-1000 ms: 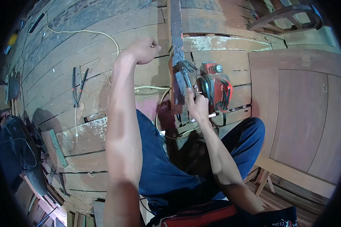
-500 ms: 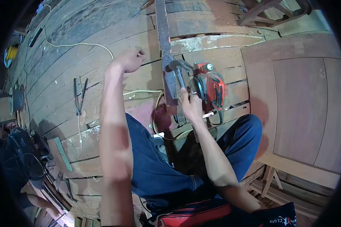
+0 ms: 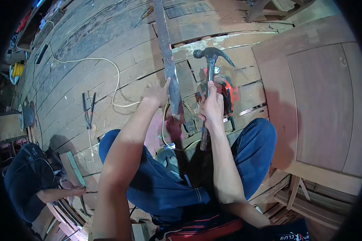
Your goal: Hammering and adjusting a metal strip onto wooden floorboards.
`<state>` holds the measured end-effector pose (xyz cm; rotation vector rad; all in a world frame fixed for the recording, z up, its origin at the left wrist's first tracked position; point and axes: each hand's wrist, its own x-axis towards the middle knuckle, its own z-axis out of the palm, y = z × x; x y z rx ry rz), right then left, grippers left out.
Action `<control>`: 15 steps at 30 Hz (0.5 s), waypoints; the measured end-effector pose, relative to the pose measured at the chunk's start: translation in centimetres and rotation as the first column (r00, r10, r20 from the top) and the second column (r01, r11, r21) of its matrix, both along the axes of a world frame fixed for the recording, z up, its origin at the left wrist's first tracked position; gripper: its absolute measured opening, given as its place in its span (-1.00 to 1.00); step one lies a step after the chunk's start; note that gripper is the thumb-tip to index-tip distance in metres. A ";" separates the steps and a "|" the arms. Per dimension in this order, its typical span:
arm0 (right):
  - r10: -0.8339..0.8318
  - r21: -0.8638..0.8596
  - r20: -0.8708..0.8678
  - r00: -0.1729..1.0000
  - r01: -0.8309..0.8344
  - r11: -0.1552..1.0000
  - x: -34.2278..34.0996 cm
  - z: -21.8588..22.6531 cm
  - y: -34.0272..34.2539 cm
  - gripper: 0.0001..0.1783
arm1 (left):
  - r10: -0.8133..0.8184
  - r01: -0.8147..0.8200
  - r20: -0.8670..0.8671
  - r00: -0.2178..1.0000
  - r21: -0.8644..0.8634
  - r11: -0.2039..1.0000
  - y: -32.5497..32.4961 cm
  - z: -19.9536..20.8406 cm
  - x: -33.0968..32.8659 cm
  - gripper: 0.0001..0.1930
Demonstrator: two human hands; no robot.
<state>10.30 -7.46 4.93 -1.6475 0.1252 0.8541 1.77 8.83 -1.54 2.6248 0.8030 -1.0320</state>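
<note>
Claw hammer (image 3: 210, 72) in the right hand (image 3: 213, 105), held up before the person, to the right of a dark timber bar (image 3: 165, 52) and overlapping, in this view, the red power tool (image 3: 228, 93) beyond it. Right fingers wrapped round the handle about midway, thumb laid up along it; butt sticks out below the fist. Left hand (image 3: 157, 93) at the left side of the timber bar's near part, fingers spread, forefinger at its edge and seemingly touching; whether anything small is pinched there, cannot tell. Step in hand, by judgement: timber bar steadied or felt with the left, hammer poised, its head apart from the wood. A stroke from here would call for bringing the striking face round to the wood, left fingers clear. Hammer's long axis runs away from the person, head at the far end, butt toward the lap; striking face points left, claw curves right. Timber bar lies roughly alongside, far end leaning left.
</note>
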 end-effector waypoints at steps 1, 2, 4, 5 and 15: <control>-0.012 -0.013 -0.022 1.000 0.012 1.000 0.1 -0.1 -0.1 -0.36 | 0.008 -0.008 0.013 1.000 -0.008 1.000 -0.1 0.1 0.1 -0.30; -0.024 -0.026 -0.043 0.999 0.023 0.999 0.1 -0.1 -0.2 -0.37 | 0.017 -0.017 0.026 1.000 -0.016 1.000 -0.2 0.1 0.3 -0.31; -0.044 -0.010 -0.057 0.997 0.044 0.999 0.2 -0.4 -0.2 -0.38 | 0.029 -0.029 -0.004 1.000 -0.020 0.999 -0.2 0.1 0.6 -0.30; -0.033 -0.001 -0.062 0.998 0.033 0.999 0.2 -0.4 -0.4 -0.38 | 0.030 -0.031 -0.026 0.999 -0.017 0.999 -0.3 0.1 0.6 -0.27; -0.004 -0.010 -0.065 0.998 0.004 1.000 -0.2 -0.8 0.0 -0.40 | 0.095 -0.122 -0.219 0.971 -0.113 0.986 0.2 0.1 0.6 -0.10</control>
